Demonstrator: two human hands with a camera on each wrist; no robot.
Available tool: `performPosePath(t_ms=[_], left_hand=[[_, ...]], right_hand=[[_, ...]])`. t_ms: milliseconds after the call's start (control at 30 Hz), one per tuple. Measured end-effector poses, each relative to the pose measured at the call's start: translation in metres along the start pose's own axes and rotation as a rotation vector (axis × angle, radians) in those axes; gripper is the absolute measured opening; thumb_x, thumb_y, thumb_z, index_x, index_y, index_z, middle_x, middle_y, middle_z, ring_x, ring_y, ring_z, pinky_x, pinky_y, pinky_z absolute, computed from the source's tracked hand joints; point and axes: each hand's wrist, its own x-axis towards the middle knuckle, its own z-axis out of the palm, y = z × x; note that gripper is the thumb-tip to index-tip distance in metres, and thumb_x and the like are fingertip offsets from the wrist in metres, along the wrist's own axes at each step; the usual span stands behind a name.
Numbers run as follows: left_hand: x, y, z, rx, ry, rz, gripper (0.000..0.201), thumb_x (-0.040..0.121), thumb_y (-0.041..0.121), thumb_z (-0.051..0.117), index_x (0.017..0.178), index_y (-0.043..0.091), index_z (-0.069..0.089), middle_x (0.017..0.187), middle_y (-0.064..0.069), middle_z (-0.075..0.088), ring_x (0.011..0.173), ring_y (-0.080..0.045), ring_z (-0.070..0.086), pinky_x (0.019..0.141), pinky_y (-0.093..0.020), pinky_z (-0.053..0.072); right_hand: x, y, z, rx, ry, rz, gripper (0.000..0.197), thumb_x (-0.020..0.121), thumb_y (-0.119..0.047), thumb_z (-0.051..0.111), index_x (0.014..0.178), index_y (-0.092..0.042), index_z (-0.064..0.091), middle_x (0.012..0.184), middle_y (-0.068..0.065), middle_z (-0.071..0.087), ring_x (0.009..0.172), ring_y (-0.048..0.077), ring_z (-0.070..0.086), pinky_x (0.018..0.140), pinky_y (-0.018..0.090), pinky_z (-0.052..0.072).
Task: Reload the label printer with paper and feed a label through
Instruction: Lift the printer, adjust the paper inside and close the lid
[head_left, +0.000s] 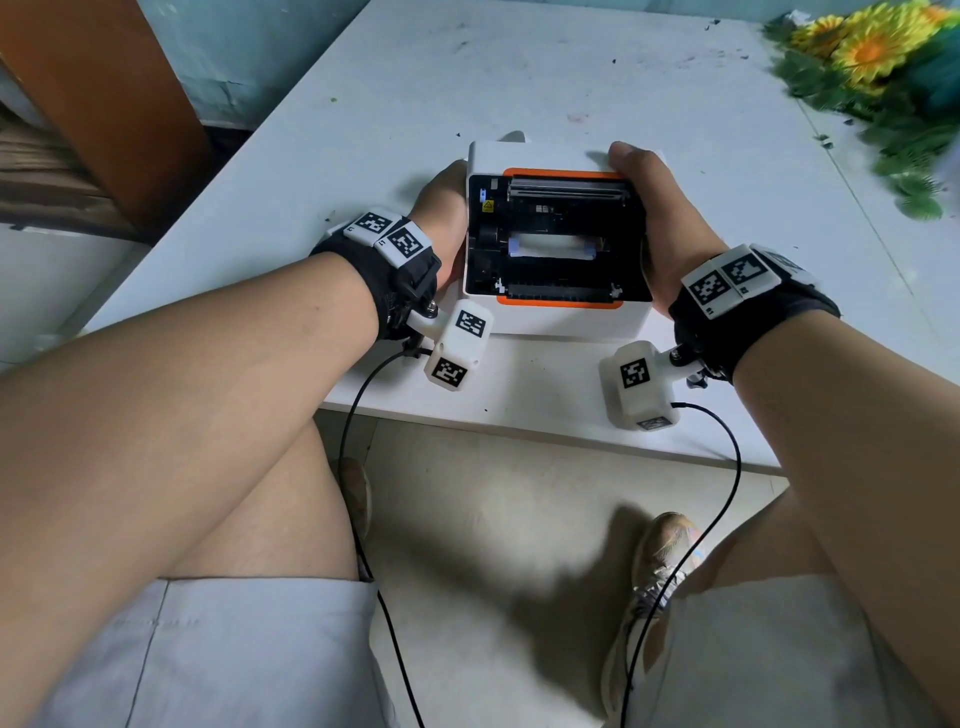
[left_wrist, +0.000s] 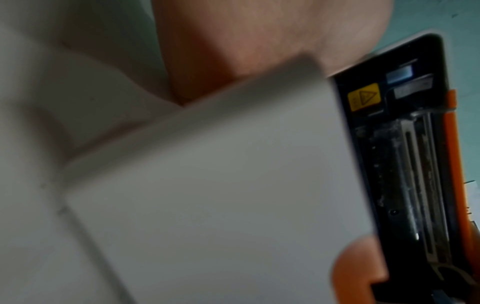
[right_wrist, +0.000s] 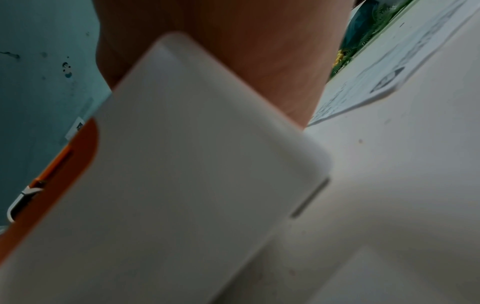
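I've got the label printer (head_left: 558, 236) in the middle of the frame, sitting on the white table (head_left: 519, 78) near its front edge, lid open so the black inside and orange trim (head_left: 560, 301) face up at me. My left hand (head_left: 441, 208) is pressed against the printer's left side and my right hand (head_left: 657, 218) wraps its right side, thumb up on the far top corner: both hands hold the casing. In the paper bay I see something pale with blue guides (head_left: 550, 245); whether it's paper I can't tell. The left wrist view shows the yellow warning sticker (left_wrist: 363, 96) beside the print mechanism. Artificial sunflowers (head_left: 878, 47) lie at the upper right.
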Motion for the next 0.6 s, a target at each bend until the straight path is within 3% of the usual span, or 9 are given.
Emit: performPosePath(t_ms=[67,200,367,600], left_hand=[[0.0000,0.0002,-0.0001,0.002,0.000,0.000,0.032,0.106,0.036,0.044,0.107,0.012,0.064,0.094,-0.013,0.068,0.063,-0.029,0.072,0.058,-0.036,0.062],[-0.0020,0.0007,-0.0005,-0.014,-0.005,0.001,0.033,0.106,0.036,0.046,0.110,0.012,0.067,0.100,-0.014,0.068,0.081,-0.034,0.072,0.055,-0.036,0.062],[-0.0008,0.0014,-0.0008,-0.015,0.006,0.014,0.028,0.104,0.034,0.052,0.098,0.013,0.069,0.075,-0.006,0.066,0.058,-0.027,0.066,0.061,-0.037,0.061],[-0.0033,0.0023,-0.0009,0.022,0.002,0.053,0.028,0.103,0.036,0.057,0.098,0.013,0.074,0.088,-0.011,0.072,0.068,-0.029,0.073,0.065,-0.042,0.065]], right_hand=[[0.0001,0.0000,-0.0004,0.003,-0.004,-0.005,0.051,0.087,-0.067,0.065,0.107,-0.020,0.076,0.105,0.006,0.080,0.091,0.026,0.079,0.082,0.036,0.063],[0.0009,-0.0010,-0.0015,-0.005,-0.007,-0.019,0.053,0.085,-0.067,0.067,0.107,-0.019,0.076,0.101,0.006,0.079,0.087,0.024,0.078,0.085,0.037,0.062],[0.0023,-0.0017,-0.0026,0.018,-0.021,0.000,0.048,0.088,-0.064,0.067,0.102,-0.019,0.076,0.093,0.004,0.077,0.080,0.022,0.076,0.084,0.036,0.061],[0.0010,-0.0012,-0.0031,0.044,-0.003,-0.026,0.039,0.091,-0.057,0.069,0.096,-0.018,0.076,0.086,0.002,0.078,0.076,0.021,0.076,0.081,0.039,0.062]])
